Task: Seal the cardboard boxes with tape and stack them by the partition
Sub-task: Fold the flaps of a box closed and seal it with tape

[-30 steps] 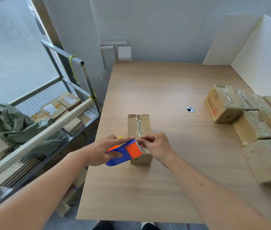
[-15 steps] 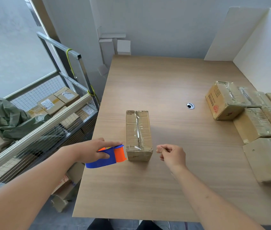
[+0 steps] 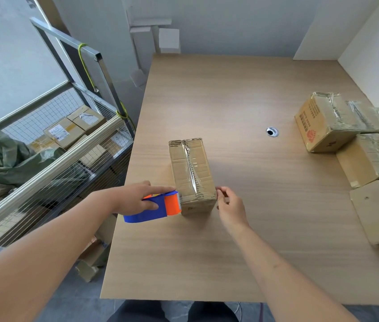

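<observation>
L hand point(image 3: 137, 201) grips tape gun point(image 3: 154, 206) w/ index finger straight, nose at box point(image 3: 192, 175) near-left corner. R hand point(image 3: 230, 204), fingers loosely curled, holds nothing, touches near-right corner. Box near table point(image 3: 242, 94) centre, long axis running away from viewer. Sealed boxes point(image 3: 346, 133) at right edge, by partition point(image 3: 374, 47), partly cut off.

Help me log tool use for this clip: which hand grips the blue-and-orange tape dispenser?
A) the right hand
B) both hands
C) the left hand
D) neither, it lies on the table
C: the left hand grips the tape dispenser against the near left corner of the cardboard box, while the right hand is at the box's near right corner, off the dispenser.
</observation>
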Available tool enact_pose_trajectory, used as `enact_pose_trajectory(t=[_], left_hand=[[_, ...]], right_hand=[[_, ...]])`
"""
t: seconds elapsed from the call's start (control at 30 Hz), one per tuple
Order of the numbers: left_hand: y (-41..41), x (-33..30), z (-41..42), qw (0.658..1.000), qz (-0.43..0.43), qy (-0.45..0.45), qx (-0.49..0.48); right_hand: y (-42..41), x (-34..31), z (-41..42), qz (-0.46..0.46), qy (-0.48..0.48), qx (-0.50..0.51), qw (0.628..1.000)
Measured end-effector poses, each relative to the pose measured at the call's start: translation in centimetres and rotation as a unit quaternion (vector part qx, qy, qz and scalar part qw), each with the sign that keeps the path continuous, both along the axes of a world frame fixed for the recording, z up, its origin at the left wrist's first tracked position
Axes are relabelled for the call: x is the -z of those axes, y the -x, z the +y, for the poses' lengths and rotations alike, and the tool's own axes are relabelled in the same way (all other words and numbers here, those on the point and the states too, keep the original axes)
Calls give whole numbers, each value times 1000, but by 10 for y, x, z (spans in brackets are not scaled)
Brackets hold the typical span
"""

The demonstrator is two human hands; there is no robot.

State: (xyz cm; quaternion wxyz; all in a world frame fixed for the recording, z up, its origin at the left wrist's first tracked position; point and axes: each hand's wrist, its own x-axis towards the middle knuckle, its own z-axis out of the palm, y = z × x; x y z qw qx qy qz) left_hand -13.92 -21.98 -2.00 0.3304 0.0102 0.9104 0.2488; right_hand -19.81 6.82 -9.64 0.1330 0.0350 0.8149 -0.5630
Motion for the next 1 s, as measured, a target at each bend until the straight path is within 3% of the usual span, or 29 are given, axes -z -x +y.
enact_pose_trajectory(t=[0.13, 0.17, 0.27, 0.37, 0.43, 0.5, 0.87, 1.0], left_hand=[[0, 2, 1, 1000, -1, -19, -6], [-1, 3, 2, 1000, -2, -20, -6], [-1, 5, 3, 1000, 4, -28, -10], [-3, 8, 4, 999, 6, -44, -16], [-9, 10, 0, 998, 4, -54, -24], [-18, 13, -8, 997, 5, -66, -34], [-35, 31, -12, 999, 8, -1, -45], [-29, 42, 8, 997, -28, -10, -77]], right_hand=[[5, 7, -8, -88, -46, -4, 995], [5, 6, -6, -57, -82, -12, 995], [5, -4, -8, 173, -164, -35, 971], [4, -5, -24, 276, -230, -237, 903], [4, 2, -30, 274, -317, -313, 852], [6, 7, -32, 278, -364, -319, 830], [8, 1, -36, 235, -406, -335, 817], [8, 1, -36, 236, -417, -337, 811]])
